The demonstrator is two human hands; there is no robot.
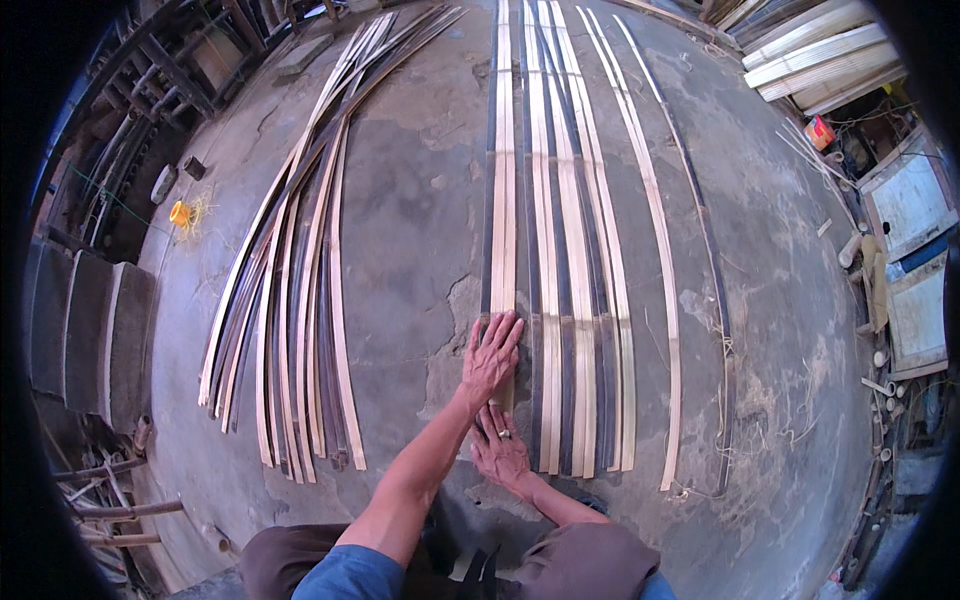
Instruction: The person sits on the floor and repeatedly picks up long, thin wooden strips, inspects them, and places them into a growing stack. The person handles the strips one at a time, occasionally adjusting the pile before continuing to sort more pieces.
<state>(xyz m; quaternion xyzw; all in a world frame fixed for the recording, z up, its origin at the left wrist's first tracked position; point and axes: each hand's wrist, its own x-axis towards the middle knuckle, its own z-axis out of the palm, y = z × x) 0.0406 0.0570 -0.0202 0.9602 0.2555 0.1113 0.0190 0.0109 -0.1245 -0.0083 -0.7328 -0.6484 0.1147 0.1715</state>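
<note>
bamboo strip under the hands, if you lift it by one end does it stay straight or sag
Probably sags: the strip is very long and thin. Likely light, being a flat sliver. Left hand and right hand both press it flat, suggesting it springs or shifts easily.

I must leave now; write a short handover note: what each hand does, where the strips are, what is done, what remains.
Left hand: open, flat, pressing on the leftmost pale strip of the laid row.
Right hand: open, with a ring, resting on the near ends of the same row, just below the left hand.
Laid row: pale and dark bamboo strips side by side on the concrete floor; two more strips lie apart to the right.
Loose pile: many strips to the left, not yet in the row.
Done: about a dozen strips placed. Left: the pile.
</note>
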